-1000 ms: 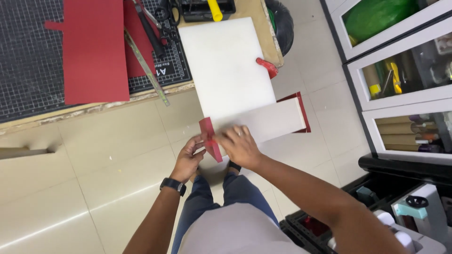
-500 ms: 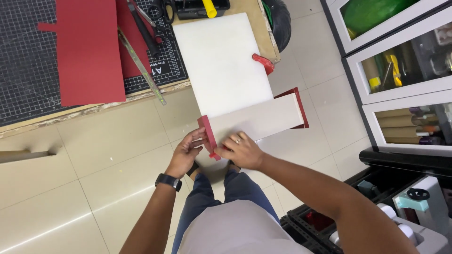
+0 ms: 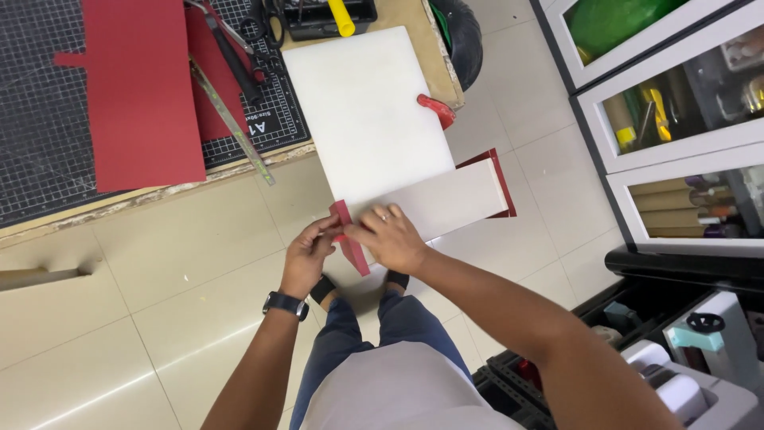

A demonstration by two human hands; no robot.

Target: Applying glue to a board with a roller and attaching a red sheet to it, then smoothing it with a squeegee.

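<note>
Little shifted since before — left hand [image 3: 309, 253] and right hand [image 3: 387, 237] still pinching red flap [image 3: 351, 243] at grey board [image 3: 446, 205] end.

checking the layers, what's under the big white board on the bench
The white board lies on the workbench, overlapping the black cutting mat's edge. Its near end overhangs the floor. What else it covers is hidden.

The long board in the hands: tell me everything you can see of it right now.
The long board is a flat, narrow panel, pale grey-white on its upper face, with red covering showing along its far end and as a folded red flap at the near end. It looks like card wrapped in red paper. It is held over the tiled floor, angled up to the right, its far part just below the white sheet. The left hand pinches the flap; the right hand presses on top.
</note>
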